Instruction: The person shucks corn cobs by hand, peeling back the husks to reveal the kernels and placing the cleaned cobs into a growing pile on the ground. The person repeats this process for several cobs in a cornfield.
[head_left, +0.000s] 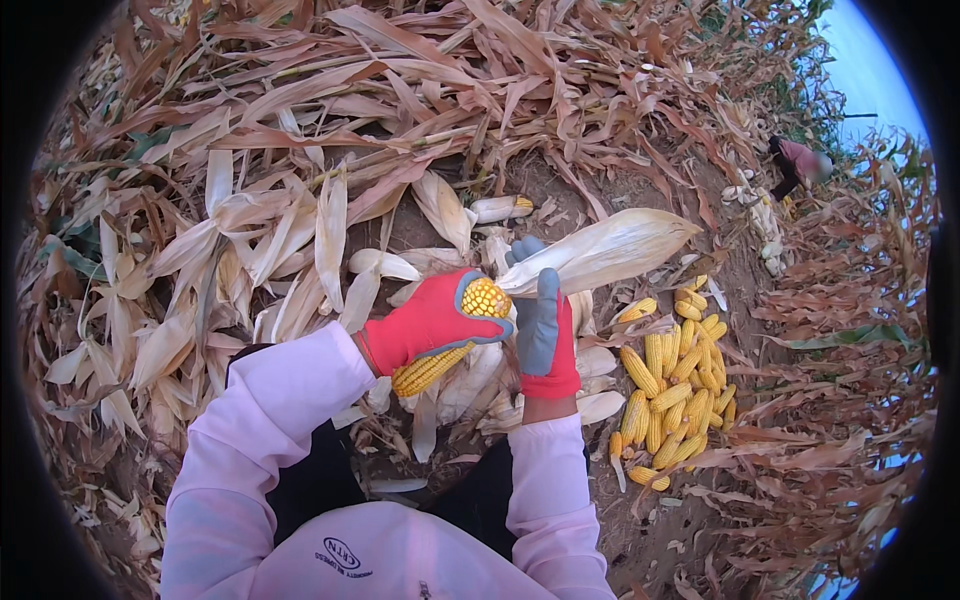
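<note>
Here the left hand (435, 318), in a red glove, is closed around a yellow corn cob (446, 340), held above the ground between the person's knees. The cob's top shows beyond the thumb and its lower end comes out under the palm; the middle is hidden by the glove. The right hand (545, 330) is just beside it and grips the pale husk (600, 252), which points to the upper right. A pile of cobs (672, 390) lies on the soil at the right. Far behind, another person (797, 165) is blurred.
</note>
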